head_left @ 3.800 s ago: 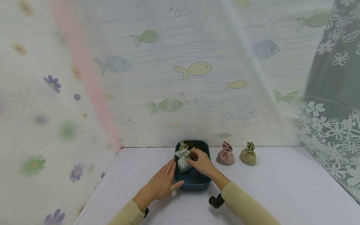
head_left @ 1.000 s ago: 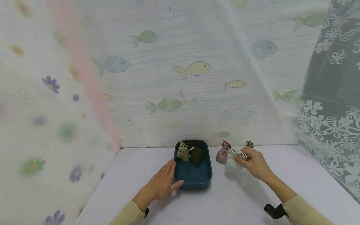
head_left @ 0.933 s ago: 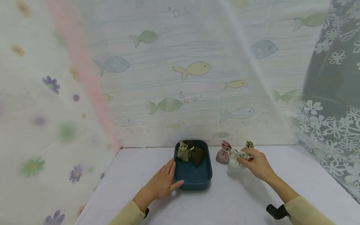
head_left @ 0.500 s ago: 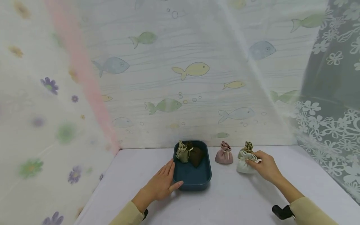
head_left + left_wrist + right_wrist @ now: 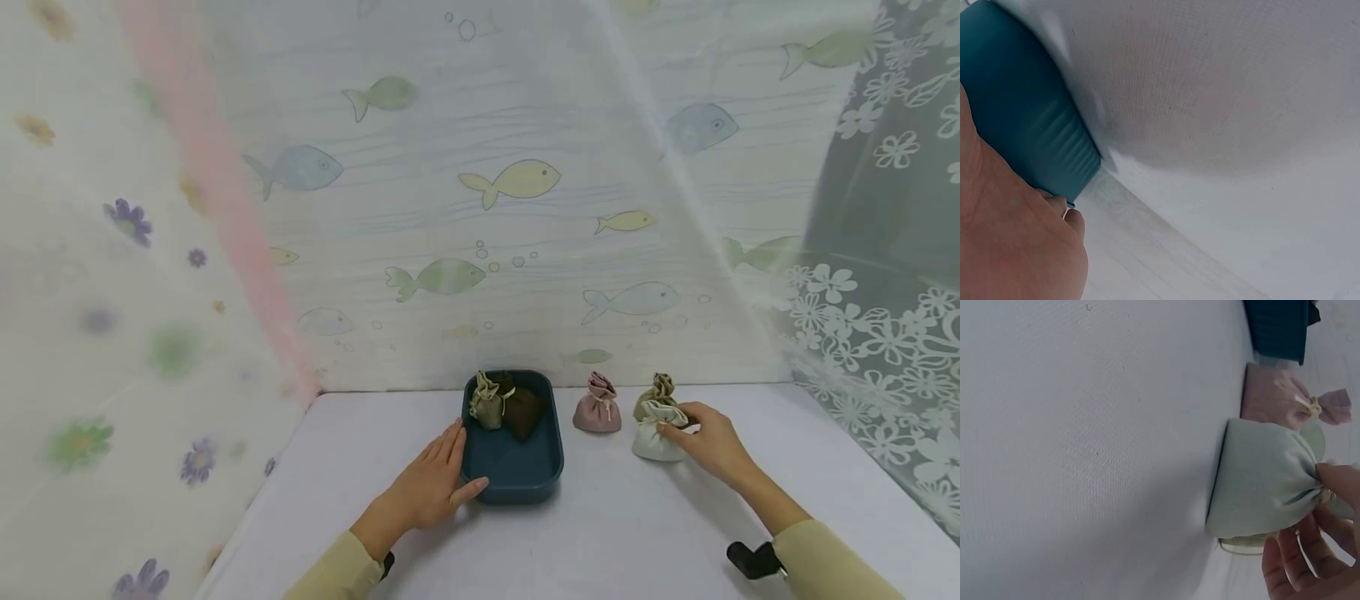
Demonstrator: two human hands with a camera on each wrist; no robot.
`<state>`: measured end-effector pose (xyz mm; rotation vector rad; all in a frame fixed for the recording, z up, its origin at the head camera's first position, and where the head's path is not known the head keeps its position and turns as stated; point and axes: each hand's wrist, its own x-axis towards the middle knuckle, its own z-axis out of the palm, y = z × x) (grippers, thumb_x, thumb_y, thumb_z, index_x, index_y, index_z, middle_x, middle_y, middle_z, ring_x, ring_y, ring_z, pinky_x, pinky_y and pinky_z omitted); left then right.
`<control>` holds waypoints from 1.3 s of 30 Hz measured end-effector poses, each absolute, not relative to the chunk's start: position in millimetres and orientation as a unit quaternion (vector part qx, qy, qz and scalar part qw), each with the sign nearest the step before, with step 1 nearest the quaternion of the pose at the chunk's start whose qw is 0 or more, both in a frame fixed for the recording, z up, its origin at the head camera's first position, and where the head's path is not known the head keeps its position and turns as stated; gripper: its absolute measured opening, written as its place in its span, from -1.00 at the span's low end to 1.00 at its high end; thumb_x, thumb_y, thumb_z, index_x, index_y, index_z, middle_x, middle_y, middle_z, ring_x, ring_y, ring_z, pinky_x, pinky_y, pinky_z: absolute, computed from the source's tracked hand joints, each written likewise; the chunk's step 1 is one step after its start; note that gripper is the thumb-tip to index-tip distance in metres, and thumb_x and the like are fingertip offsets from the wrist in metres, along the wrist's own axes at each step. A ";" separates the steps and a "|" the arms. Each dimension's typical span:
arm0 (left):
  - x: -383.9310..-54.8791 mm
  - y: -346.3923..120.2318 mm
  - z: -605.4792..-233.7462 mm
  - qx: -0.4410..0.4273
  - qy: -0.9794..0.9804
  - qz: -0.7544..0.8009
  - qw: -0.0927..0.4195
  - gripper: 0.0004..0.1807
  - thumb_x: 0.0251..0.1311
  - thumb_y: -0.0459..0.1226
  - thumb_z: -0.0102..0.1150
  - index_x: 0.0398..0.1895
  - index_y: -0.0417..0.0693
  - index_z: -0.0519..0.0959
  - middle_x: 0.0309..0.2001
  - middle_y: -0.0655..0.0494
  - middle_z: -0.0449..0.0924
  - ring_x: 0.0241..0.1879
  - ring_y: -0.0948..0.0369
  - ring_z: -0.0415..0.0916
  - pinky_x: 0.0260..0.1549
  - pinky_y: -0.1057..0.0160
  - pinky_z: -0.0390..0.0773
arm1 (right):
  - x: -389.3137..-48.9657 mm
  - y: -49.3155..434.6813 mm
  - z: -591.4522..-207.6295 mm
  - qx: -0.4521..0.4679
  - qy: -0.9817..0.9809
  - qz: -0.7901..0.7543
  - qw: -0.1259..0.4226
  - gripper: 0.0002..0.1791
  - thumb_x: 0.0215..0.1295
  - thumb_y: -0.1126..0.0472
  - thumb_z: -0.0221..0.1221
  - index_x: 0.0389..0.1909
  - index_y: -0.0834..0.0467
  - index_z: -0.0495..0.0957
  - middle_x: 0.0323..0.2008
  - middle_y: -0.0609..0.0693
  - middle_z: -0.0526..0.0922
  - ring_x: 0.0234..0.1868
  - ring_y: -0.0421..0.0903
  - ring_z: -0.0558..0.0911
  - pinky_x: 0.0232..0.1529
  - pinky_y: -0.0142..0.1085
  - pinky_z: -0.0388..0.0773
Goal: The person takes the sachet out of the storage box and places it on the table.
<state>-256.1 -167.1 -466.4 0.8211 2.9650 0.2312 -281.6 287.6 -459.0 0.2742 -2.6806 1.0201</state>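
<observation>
My right hand (image 5: 711,437) pinches the gathered neck of a pale mint drawstring pouch (image 5: 1260,478), whose base sits on the white table. Just behind it stands an olive-green pouch (image 5: 660,387), partly hidden. A dusty pink pouch (image 5: 597,407) stands to their left, tied with a light cord. Straight fingers of my left hand (image 5: 429,483) rest along the left side of a dark teal tray (image 5: 517,479). Inside the tray's far end lie a light green pouch (image 5: 487,408) and a dark brown pouch (image 5: 523,414).
A white cloth-covered table (image 5: 570,542) carries everything. Behind it hangs a pale fish-printed curtain (image 5: 480,333). Flowered sheets (image 5: 135,350) close off the left, and a lace-patterned one (image 5: 877,333) the right.
The mint pouch has left the tray in my right hand, travelled right past the pink pouch, and come down in front of the olive one. My left hand has stayed at the tray.
</observation>
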 end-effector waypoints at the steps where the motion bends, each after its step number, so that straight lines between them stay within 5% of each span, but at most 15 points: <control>1: -256.3 -167.0 -466.0 0.267 0.960 0.076 0.027 0.10 0.44 0.43 -0.47 0.63 -0.32 -0.13 0.66 -0.18 -0.34 0.64 -0.01 -0.28 0.55 -0.04 -0.02 | -280.9 288.5 -458.1 0.095 -0.923 0.350 0.127 -0.53 0.34 0.14 0.36 0.04 0.45 0.58 -0.14 0.23 0.68 -0.12 0.17 0.65 -0.20 -0.06 0.61; 6: -256.5 -166.7 -464.7 0.267 0.960 0.078 0.026 0.10 0.44 0.43 -0.46 0.63 -0.33 -0.13 0.66 -0.18 -0.33 0.64 0.00 -0.27 0.55 -0.04 -0.01 | -275.5 294.9 -455.8 0.087 -0.929 0.343 0.113 -0.47 0.36 0.08 0.36 0.10 0.44 0.56 -0.11 0.22 0.67 -0.08 0.19 0.64 -0.14 0.06 0.59; 23: -251.4 -165.6 -458.4 0.277 0.956 0.095 0.020 0.08 0.48 0.38 -0.38 0.61 -0.40 -0.07 0.64 -0.28 -0.24 0.62 -0.11 -0.19 0.51 -0.15 0.05 | -254.1 299.7 -434.4 0.107 -0.919 0.338 0.171 -0.61 0.31 0.16 0.40 0.05 0.30 0.64 -0.16 0.10 0.67 -0.10 0.09 0.61 -0.27 -0.38 0.58; 39: -252.2 -165.1 -458.5 0.268 0.959 0.088 0.028 0.10 0.45 0.42 -0.45 0.63 -0.34 -0.11 0.65 -0.21 -0.30 0.63 -0.04 -0.24 0.54 -0.09 0.01 | -265.5 245.3 -408.2 0.188 -0.886 0.393 0.158 -0.71 0.36 0.22 0.35 0.03 0.25 0.66 -0.12 0.06 0.67 -0.10 -0.01 0.61 -0.18 -0.35 0.63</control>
